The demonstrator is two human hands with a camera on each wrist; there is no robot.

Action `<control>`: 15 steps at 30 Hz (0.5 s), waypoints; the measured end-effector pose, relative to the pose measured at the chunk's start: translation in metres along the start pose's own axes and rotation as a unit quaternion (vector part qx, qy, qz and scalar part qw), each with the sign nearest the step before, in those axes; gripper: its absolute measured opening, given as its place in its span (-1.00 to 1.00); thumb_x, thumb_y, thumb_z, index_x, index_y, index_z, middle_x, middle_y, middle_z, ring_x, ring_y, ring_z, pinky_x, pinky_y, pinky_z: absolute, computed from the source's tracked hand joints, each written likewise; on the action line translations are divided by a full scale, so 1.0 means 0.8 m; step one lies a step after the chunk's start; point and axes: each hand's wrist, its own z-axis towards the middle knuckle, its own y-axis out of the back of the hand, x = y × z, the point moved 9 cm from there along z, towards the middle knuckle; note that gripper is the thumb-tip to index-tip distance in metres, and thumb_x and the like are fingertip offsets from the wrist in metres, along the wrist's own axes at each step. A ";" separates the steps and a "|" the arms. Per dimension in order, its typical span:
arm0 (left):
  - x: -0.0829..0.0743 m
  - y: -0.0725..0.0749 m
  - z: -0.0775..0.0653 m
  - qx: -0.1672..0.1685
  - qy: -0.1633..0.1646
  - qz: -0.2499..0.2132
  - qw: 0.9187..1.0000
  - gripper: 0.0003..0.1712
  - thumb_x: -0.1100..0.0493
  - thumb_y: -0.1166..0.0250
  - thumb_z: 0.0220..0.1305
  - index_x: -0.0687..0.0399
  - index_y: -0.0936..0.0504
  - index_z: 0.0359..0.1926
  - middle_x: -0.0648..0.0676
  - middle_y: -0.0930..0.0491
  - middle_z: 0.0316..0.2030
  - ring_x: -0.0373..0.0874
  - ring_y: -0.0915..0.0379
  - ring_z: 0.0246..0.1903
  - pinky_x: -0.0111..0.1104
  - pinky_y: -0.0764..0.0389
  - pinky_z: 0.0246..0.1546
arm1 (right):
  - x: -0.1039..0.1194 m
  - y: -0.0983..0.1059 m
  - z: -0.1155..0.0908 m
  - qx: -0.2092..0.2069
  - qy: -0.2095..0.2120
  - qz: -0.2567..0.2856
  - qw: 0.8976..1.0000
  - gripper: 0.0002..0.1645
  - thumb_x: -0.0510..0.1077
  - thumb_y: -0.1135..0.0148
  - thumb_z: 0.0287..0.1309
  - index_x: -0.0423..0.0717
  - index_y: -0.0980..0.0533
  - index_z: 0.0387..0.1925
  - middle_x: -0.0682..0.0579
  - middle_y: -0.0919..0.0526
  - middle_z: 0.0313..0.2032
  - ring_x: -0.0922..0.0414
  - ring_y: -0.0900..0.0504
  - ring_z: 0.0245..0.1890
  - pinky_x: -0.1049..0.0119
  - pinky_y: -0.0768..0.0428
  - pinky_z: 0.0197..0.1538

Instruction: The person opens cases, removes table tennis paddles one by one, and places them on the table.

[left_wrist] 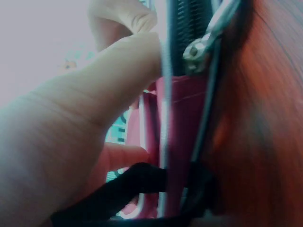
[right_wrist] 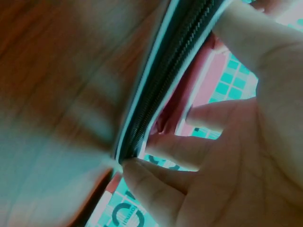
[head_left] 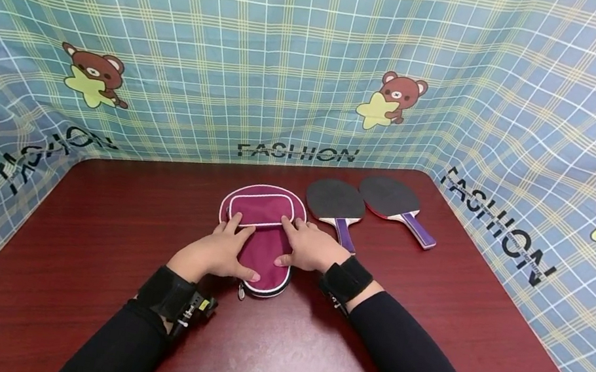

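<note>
A magenta table tennis paddle case (head_left: 265,252) with white piping and a front pocket lies flat on the table, its narrow end toward me. On its left side rests my left hand (head_left: 214,251), fingers spread on the pocket's edge and thumb near the narrow end. My right hand (head_left: 312,247) touches the right side, fingertips by the pocket and thumb on the lower part. The left wrist view shows a metal zipper pull (left_wrist: 195,53) hanging at the case's edge. Along the side, the black zipper (right_wrist: 175,71) appears closed in the right wrist view.
Right of the case lie two black-faced paddles with purple handles, one nearer paddle (head_left: 334,200) and one farther paddle (head_left: 389,197). The dark red table (head_left: 137,217) is bordered by a blue plaid curtain (head_left: 208,50) at the back and sides.
</note>
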 end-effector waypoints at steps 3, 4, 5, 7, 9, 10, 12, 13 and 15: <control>0.007 -0.003 0.008 -0.008 -0.005 -0.010 1.000 0.14 -0.46 -0.29 -0.13 -0.02 -0.16 0.40 0.23 0.34 0.45 0.34 0.34 0.39 0.18 -0.27 0.14 | -0.004 0.002 0.006 -0.007 -0.004 0.007 1.000 0.15 0.41 -0.17 -0.03 0.01 0.04 0.45 -0.20 -0.18 0.35 -0.13 -0.23 0.32 0.06 -0.33 0.26; 0.009 -0.004 0.010 -0.010 -0.006 -0.013 1.000 0.11 -0.45 -0.28 -0.11 -0.02 -0.18 0.39 0.22 0.35 0.46 0.33 0.36 0.40 0.17 -0.27 0.15 | -0.005 0.002 0.008 -0.011 -0.005 0.006 1.000 0.14 0.41 -0.17 -0.03 0.00 0.03 0.44 -0.20 -0.19 0.34 -0.13 -0.24 0.31 0.06 -0.33 0.26; 0.010 -0.004 0.012 -0.012 -0.007 -0.015 1.000 0.08 -0.44 -0.27 -0.09 -0.02 -0.20 0.38 0.22 0.35 0.46 0.33 0.37 0.40 0.16 -0.26 0.16 | -0.006 0.002 0.010 -0.014 -0.006 0.006 1.000 0.14 0.41 -0.18 -0.02 -0.01 0.02 0.44 -0.21 -0.20 0.34 -0.13 -0.25 0.31 0.06 -0.33 0.26; 0.012 -0.004 0.017 -0.015 -0.009 -0.017 1.000 0.05 -0.44 -0.25 -0.06 -0.02 -0.22 0.37 0.21 0.35 0.46 0.32 0.39 0.40 0.16 -0.25 0.18 | -0.008 0.003 0.013 -0.017 -0.009 0.010 1.000 0.13 0.39 -0.19 -0.02 -0.02 0.01 0.44 -0.21 -0.21 0.33 -0.13 -0.27 0.30 0.05 -0.33 0.26; 0.014 -0.002 0.021 -0.021 -0.014 -0.019 1.000 0.04 -0.43 -0.25 -0.05 -0.02 -0.23 0.37 0.22 0.34 0.46 0.33 0.39 0.40 0.16 -0.23 0.19 | -0.008 0.005 0.016 -0.019 -0.014 0.009 1.000 0.12 0.38 -0.20 -0.02 -0.03 0.00 0.43 -0.20 -0.22 0.32 -0.13 -0.29 0.28 0.05 -0.35 0.24; 0.015 -0.002 0.022 -0.023 -0.016 -0.017 0.999 0.04 -0.43 -0.25 -0.05 -0.02 -0.23 0.37 0.22 0.33 0.46 0.33 0.38 0.40 0.15 -0.22 0.20 | -0.008 0.006 0.018 -0.019 -0.016 0.008 1.000 0.12 0.37 -0.21 -0.02 -0.04 -0.01 0.43 -0.20 -0.23 0.32 -0.13 -0.30 0.27 0.05 -0.36 0.24; 0.017 -0.001 0.026 -0.027 -0.020 -0.013 0.999 0.04 -0.44 -0.24 -0.05 -0.01 -0.23 0.37 0.23 0.32 0.45 0.34 0.36 0.39 0.16 -0.20 0.20 | -0.008 0.008 0.021 -0.017 -0.020 0.007 1.000 0.12 0.36 -0.22 -0.02 -0.04 -0.01 0.43 -0.20 -0.24 0.31 -0.13 -0.32 0.26 0.06 -0.37 0.22; 0.017 0.000 0.027 -0.029 -0.023 -0.015 0.999 0.04 -0.44 -0.24 -0.05 0.00 -0.23 0.36 0.24 0.32 0.45 0.35 0.36 0.39 0.17 -0.20 0.20 | -0.008 0.009 0.022 -0.015 -0.021 0.006 1.000 0.12 0.35 -0.22 -0.01 -0.05 -0.01 0.43 -0.20 -0.25 0.30 -0.12 -0.33 0.25 0.06 -0.38 0.21; 0.021 0.000 0.031 -0.028 -0.020 -0.009 0.999 0.05 -0.45 -0.22 -0.05 -0.02 -0.22 0.37 0.23 0.32 0.46 0.34 0.36 0.40 0.15 -0.19 0.22 | -0.008 0.010 0.025 -0.010 -0.024 0.005 1.000 0.12 0.35 -0.22 -0.01 -0.04 0.00 0.43 -0.20 -0.24 0.31 -0.12 -0.33 0.25 0.06 -0.38 0.22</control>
